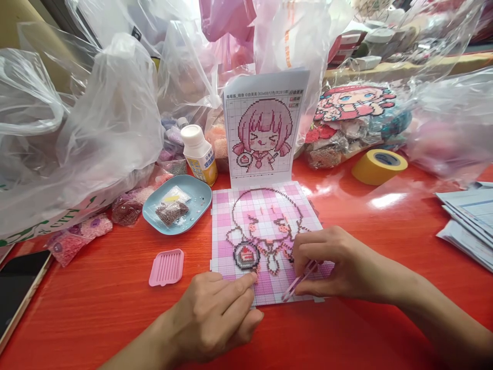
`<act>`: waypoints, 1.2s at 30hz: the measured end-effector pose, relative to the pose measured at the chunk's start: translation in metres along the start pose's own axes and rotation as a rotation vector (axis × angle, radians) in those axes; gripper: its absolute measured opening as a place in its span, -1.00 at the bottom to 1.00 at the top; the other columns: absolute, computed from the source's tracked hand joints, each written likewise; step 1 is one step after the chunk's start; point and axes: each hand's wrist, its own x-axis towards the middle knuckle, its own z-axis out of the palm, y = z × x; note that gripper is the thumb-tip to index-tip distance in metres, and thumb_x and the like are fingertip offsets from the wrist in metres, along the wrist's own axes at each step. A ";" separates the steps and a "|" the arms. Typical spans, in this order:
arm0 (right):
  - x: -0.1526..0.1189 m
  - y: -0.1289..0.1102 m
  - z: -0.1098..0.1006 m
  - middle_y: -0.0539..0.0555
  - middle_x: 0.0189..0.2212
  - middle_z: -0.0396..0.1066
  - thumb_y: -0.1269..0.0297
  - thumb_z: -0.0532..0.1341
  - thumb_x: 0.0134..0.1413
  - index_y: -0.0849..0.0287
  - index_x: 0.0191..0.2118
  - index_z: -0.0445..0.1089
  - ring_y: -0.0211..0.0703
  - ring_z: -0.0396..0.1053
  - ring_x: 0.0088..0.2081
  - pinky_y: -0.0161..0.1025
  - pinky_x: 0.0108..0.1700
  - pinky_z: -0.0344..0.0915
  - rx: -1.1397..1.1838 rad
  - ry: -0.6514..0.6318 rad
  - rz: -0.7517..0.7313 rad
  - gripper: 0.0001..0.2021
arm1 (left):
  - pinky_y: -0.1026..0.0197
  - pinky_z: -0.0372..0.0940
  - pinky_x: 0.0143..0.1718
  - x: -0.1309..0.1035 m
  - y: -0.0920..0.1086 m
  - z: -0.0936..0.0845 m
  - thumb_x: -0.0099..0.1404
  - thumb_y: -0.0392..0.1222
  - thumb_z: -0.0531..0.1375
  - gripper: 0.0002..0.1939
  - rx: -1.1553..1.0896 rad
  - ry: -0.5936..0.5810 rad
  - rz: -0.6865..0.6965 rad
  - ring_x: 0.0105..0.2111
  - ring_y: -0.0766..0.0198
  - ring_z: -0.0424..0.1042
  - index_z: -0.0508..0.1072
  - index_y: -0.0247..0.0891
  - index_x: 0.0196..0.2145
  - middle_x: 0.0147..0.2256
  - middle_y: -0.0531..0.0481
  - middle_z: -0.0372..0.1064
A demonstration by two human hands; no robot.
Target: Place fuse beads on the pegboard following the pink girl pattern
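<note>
Blue plate (153,199): brown bead packet (171,212) — white packet (182,194) behind.
Pegboard (246,209): on the counter (115,298), beyond my left hand (215,311) — empty, index finger extended onto it.
My right hand (333,257): pinching pink tweezers (297,282) over it.

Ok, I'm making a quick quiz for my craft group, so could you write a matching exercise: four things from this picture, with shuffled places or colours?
Things:
1. Tweezers
2. Plate
3. Pattern sheet
4. Roll of tape

Descriptions:
A. Standing upright at the far edge of the pegboard
B. Yellow, lying on the red table
C. Held in the right hand
D. Light blue, with small bags on it

Pairs: 1-C, 2-D, 3-A, 4-B
</note>
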 end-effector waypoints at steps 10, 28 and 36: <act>-0.001 0.003 -0.001 -0.04 -0.51 0.32 0.19 0.29 0.06 0.18 -0.44 0.35 -0.37 0.22 -0.52 -0.38 -0.48 0.14 -0.036 0.005 0.003 -0.80 | 0.26 0.20 -0.71 -0.001 0.000 -0.001 0.39 -0.32 -0.05 -0.72 0.012 -0.027 -0.006 -0.54 0.29 0.51 0.41 -0.41 -0.37 -0.34 -0.23 0.57; -0.001 0.001 -0.001 -0.05 -0.52 0.32 0.17 0.29 0.07 0.17 -0.45 0.34 -0.36 0.21 -0.53 -0.37 -0.49 0.13 -0.065 0.023 0.002 -0.79 | 0.26 0.24 -0.70 0.000 0.000 0.000 0.39 -0.32 -0.05 -0.71 0.017 -0.011 0.001 -0.55 0.28 0.50 0.41 -0.42 -0.38 -0.36 -0.23 0.57; -0.001 0.000 0.000 -0.03 -0.51 0.36 0.20 0.28 0.08 0.17 -0.43 0.34 -0.34 0.30 -0.50 -0.37 -0.45 0.20 -0.048 0.091 0.001 -0.82 | 0.26 0.25 -0.70 0.000 0.000 -0.002 0.40 -0.32 -0.06 -0.70 0.018 -0.016 0.000 -0.55 0.29 0.50 0.41 -0.42 -0.37 -0.35 -0.22 0.57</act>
